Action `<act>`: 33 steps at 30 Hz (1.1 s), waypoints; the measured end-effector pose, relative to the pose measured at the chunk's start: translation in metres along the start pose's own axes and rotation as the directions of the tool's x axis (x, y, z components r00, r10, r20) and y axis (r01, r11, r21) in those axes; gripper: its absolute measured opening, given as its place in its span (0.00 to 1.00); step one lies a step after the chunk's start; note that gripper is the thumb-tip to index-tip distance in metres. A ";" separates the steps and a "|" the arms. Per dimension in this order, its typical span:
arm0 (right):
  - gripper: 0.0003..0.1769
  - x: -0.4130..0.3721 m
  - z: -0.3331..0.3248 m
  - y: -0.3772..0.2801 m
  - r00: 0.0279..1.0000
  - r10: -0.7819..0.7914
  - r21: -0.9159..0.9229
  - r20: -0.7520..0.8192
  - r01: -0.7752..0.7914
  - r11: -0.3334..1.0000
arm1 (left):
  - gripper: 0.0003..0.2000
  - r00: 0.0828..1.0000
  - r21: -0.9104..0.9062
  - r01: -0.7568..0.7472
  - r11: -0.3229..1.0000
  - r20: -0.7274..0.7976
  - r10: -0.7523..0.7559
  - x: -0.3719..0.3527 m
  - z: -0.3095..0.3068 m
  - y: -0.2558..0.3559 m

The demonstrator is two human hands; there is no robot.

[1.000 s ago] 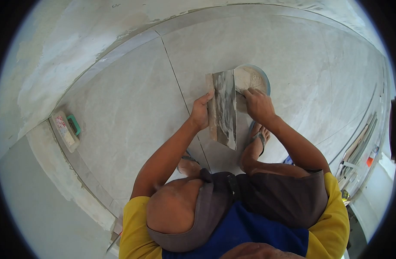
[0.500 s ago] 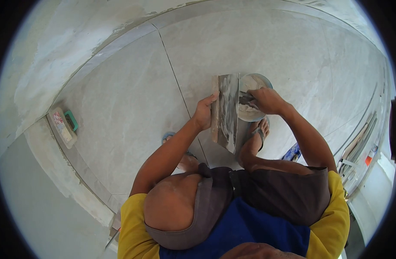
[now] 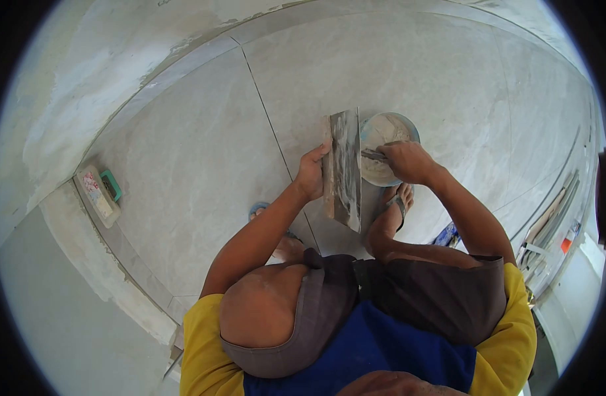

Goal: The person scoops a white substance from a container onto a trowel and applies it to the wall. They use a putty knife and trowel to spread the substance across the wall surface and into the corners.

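Note:
My left hand point(image 3: 311, 173) grips the edge of a flat, mortar-smeared board point(image 3: 343, 168), held upright over the tiled floor. My right hand point(image 3: 406, 162) is closed on a small scraper tool point(image 3: 373, 155) whose blade reaches into a round blue-rimmed bowl point(image 3: 408, 124) of pale grey paste. The bowl sits on the floor just right of the board. I am crouched, with knees and sandalled feet below the hands.
Large grey floor tiles point(image 3: 184, 165) with a thin joint line point(image 3: 267, 112) run under the board. A small box with a green item point(image 3: 100, 193) lies at the left by a raised edge. Strips and tools point(image 3: 547, 231) are stacked at the right.
My right hand moved from the top of the board down and right, bringing the scraper into the bowl. The board in my left hand stayed nearly still.

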State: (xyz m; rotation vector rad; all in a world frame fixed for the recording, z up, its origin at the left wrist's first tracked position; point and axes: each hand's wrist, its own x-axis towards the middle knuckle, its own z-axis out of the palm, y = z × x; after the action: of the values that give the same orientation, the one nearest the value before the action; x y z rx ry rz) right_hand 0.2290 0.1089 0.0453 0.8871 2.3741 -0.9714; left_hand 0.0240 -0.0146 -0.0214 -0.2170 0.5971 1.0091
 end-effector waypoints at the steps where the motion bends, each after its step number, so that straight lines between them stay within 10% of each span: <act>1: 0.17 0.002 -0.001 0.001 1.000 -0.023 -0.015 0.010 0.023 1.000 | 0.29 1.000 0.012 0.000 1.000 0.000 0.000 0.001 -0.001 0.000; 12: 0.14 0.051 -0.025 0.001 0.896 0.017 -0.225 0.444 0.093 0.970 | 0.29 1.000 0.019 -0.018 1.000 -0.017 0.018 0.003 -0.005 -0.002; 19: 0.19 0.046 -0.040 0.053 0.819 -0.009 0.207 0.573 -0.134 0.969 | 0.31 0.993 -0.029 -0.115 0.993 -0.023 0.114 -0.008 0.012 0.005; 27: 0.12 -0.036 -0.035 0.058 0.998 0.060 0.504 -0.006 -0.048 0.862 | 0.26 0.961 0.010 -0.179 0.984 -0.212 0.177 -0.029 0.010 0.016; 33: 0.18 -0.057 -0.024 0.006 0.886 -0.057 0.361 -0.460 0.246 0.900 | 0.23 0.934 0.039 -0.078 0.996 -0.347 0.087 -0.026 0.017 0.009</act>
State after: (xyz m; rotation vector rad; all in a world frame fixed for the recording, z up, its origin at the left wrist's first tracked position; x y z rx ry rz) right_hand 0.2705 0.1070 0.0920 1.1895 2.6965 -1.5156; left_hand 0.0125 -0.0212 0.0085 -0.3557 0.9476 1.0518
